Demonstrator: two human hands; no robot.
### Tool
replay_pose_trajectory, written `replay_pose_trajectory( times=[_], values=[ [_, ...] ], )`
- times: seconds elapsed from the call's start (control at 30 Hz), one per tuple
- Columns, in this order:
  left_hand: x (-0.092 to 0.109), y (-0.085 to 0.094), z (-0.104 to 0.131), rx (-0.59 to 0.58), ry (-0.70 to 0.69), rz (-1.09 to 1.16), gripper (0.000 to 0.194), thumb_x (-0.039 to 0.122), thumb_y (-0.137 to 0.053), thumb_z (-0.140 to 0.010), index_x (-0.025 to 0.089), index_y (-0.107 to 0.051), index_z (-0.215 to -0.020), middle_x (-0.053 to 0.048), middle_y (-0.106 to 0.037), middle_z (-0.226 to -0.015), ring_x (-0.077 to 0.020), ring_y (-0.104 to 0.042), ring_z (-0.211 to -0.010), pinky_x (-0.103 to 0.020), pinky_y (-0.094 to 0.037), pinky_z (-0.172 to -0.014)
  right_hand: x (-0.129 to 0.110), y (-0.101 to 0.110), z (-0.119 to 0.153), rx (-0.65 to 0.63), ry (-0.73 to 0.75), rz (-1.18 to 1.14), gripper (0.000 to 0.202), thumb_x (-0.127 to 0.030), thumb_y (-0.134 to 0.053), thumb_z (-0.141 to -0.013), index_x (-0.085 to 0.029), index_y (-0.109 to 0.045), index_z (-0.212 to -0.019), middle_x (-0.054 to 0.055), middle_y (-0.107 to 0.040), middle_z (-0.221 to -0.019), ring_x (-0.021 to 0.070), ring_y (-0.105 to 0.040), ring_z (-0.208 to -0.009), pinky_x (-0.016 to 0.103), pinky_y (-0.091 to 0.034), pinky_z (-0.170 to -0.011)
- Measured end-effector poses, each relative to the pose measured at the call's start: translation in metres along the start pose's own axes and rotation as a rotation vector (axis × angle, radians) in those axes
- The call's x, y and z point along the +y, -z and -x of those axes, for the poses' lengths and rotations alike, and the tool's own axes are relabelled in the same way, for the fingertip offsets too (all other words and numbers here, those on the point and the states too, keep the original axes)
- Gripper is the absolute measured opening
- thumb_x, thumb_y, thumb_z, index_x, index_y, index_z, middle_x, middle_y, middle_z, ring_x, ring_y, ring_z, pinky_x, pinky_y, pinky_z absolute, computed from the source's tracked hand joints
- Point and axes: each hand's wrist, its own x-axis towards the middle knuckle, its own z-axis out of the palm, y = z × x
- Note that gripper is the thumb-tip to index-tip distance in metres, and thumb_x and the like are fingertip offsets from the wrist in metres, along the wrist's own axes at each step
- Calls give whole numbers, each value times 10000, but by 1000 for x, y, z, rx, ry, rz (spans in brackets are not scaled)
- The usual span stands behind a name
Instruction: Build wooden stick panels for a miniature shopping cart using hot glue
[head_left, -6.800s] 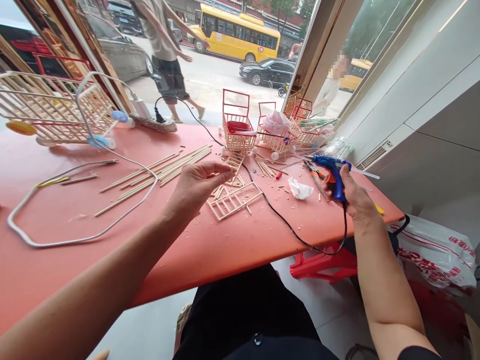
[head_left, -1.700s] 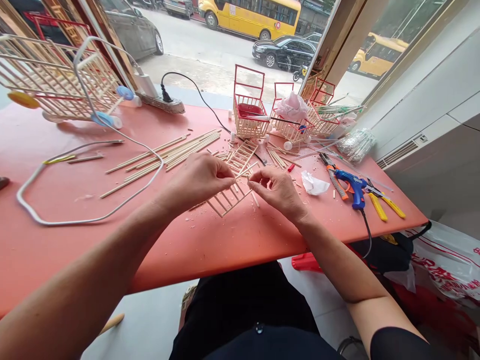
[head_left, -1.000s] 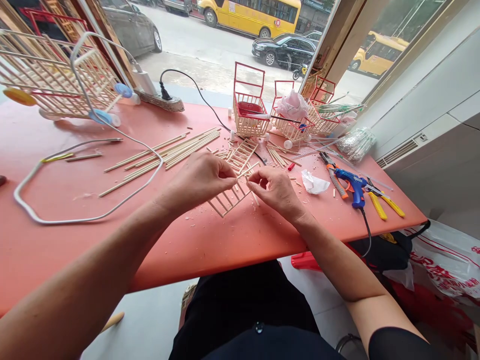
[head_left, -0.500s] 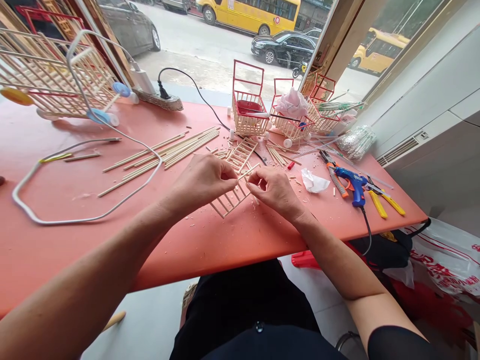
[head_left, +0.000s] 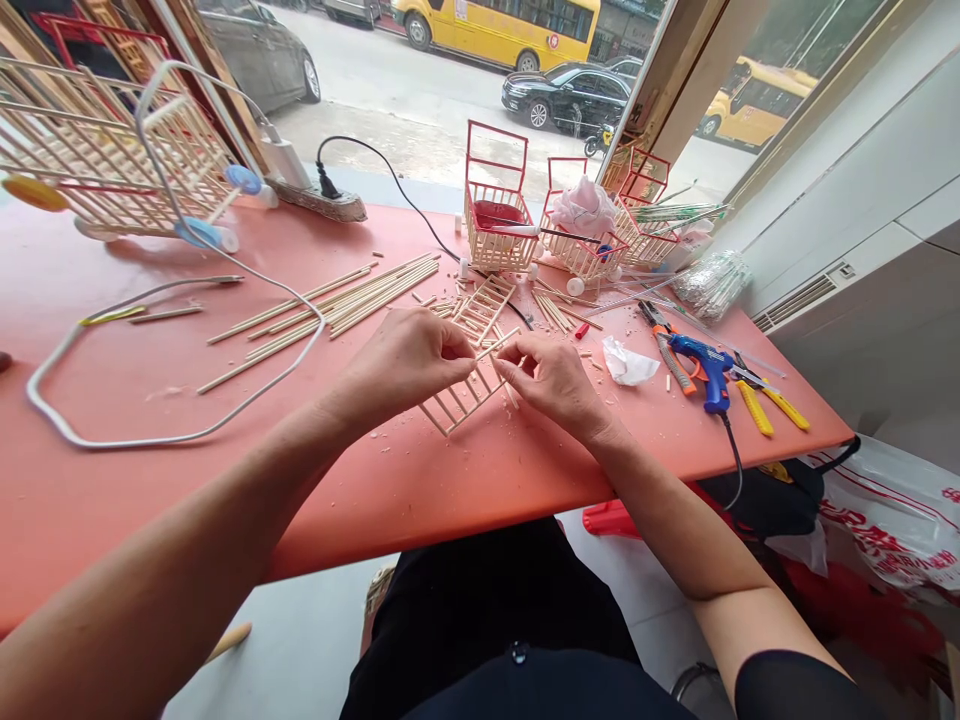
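Head view: left fingers (head_left: 456, 371) on stick (head_left: 505, 340), bag (head_left: 896, 488) with red characters (head_left: 874, 545).

Coral table (head_left: 352, 490) | on it: slatted frame (head_left: 476, 408) | loose sticks (head_left: 386, 299) | glue gun (head_left: 714, 375) | crumpled tissue (head_left: 628, 363)

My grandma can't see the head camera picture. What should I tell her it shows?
A person's left hand and right hand pinch a ladder-like stick frame over an orange-red table. Little stick carts stand beyond, and a blue glue gun lies on the right.
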Motion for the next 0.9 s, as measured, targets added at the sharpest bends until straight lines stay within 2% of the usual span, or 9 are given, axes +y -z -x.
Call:
replay_pose_trajectory(
  times=[0.27,0.5,0.9],
  values=[
    [-3,-1,-1,-3,5,0,247,322,-618,-764,167,-762,-635,40,-476,-452,-108,-435,-516,-237,-290,-518,5,-1,0,-3,39,11,141,-290,-709,-960,-190,-777,-886,32,-758,-881,148,-606,-739,284,-446,-725],
    [4,-1,0,-9,18,2,241,319,-620,-758,175,-750,-614,37,-473,-418,-121,-466,-507,-240,-301,-507,5,-4,0,-17,48,-10,121,-211,-683,-944,-184,-747,-845,23,-735,-862,140,-590,-733,271,-439,-713],
    [4,-2,0,-28,32,-12,230,314,-620,-749,180,-763,-629,31,-492,-423,-131,-484,-513,-241,-313,-505,2,-3,1,-34,24,-8,123,-191,-680,-939,-189,-745,-834,26,-739,-874,145,-603,-755,276,-435,-724]
  ],
)
